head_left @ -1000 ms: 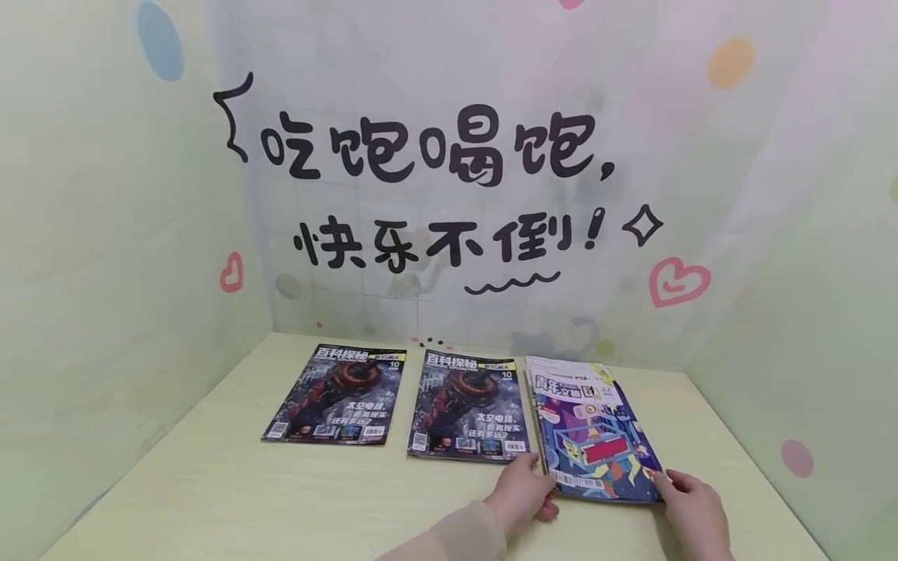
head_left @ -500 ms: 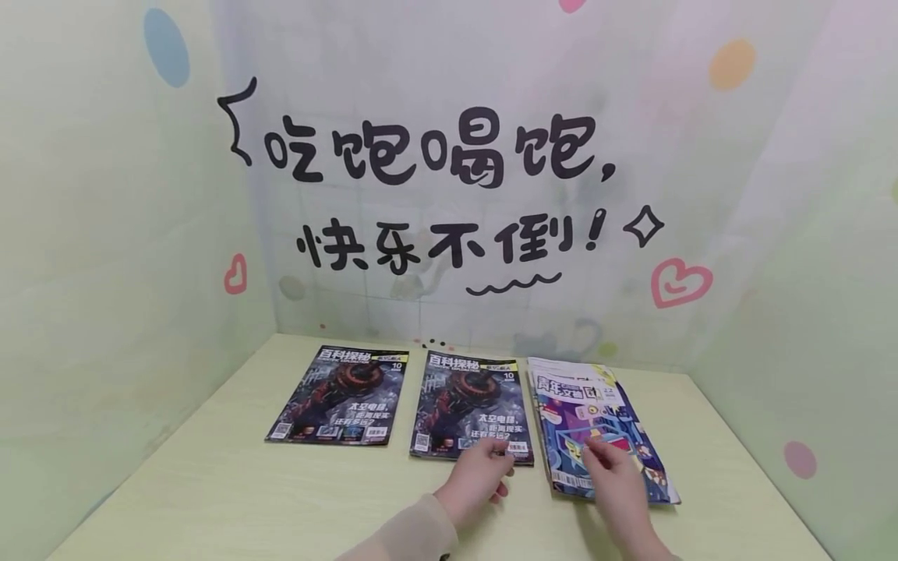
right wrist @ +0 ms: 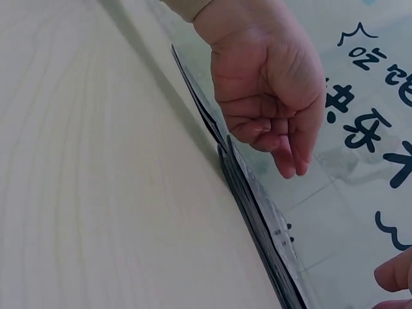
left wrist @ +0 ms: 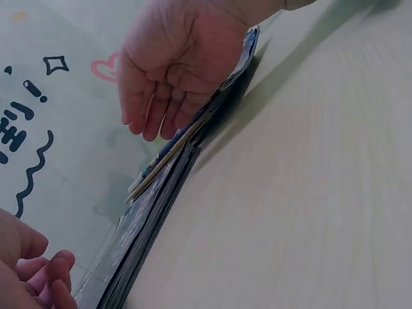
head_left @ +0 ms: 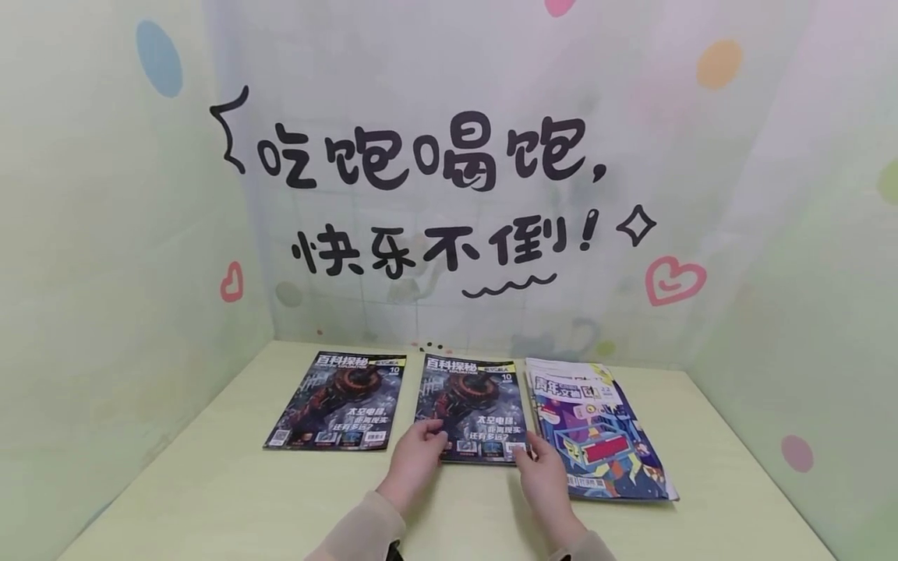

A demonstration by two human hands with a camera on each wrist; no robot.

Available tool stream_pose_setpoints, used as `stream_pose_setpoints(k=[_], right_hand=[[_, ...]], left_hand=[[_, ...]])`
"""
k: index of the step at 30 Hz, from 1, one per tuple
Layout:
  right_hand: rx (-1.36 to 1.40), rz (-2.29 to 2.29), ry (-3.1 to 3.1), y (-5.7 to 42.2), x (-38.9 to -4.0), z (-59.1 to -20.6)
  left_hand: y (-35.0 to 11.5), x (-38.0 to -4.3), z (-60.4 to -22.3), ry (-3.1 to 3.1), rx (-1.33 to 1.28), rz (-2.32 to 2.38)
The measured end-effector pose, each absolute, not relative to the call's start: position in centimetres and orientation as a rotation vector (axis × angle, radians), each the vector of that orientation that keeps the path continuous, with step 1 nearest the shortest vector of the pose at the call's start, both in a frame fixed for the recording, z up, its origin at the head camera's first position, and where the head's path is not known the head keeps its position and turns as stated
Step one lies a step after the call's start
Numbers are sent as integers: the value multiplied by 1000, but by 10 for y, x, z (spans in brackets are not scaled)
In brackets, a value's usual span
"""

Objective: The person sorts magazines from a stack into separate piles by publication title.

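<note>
Three groups of magazines lie on the table. The middle stack (head_left: 470,405) has a dark space-themed cover; its thick page edges show in the left wrist view. My left hand (head_left: 417,460) is at its lower left corner, fingers loosely bent. At the lower right corner is my right hand (head_left: 546,475), fingers relaxed, beside the right-hand stack. In the right wrist view my left hand (right wrist: 267,84) appears over the magazine edges with nothing between its fingers. My right hand (left wrist: 180,64) looks likewise in the left wrist view. Whether either hand touches the middle stack is hard to tell.
A magazine with the same dark cover (head_left: 337,401) lies to the left. The stack of purple-blue magazines (head_left: 603,436) on the right is slightly fanned. The pale table (head_left: 210,499) is enclosed by printed fabric walls (head_left: 449,62) at the back and sides.
Both hands have moved left, away from the right-hand stack to the lower corners of the middle stack. The right hand has let go of the purple-blue magazines.
</note>
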State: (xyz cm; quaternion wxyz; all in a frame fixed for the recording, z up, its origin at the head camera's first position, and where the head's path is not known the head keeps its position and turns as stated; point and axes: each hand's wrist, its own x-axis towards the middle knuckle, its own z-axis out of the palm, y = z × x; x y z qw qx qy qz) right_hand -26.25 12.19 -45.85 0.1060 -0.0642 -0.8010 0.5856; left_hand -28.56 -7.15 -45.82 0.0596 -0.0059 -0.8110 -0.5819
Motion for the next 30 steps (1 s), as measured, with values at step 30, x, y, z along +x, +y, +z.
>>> stream_pose_setpoints(k=[30], right_hand=[[-234,1438,-2485,104,-274,-483]], left_hand=[[-92,-286,-489,-2528,159,-1230]])
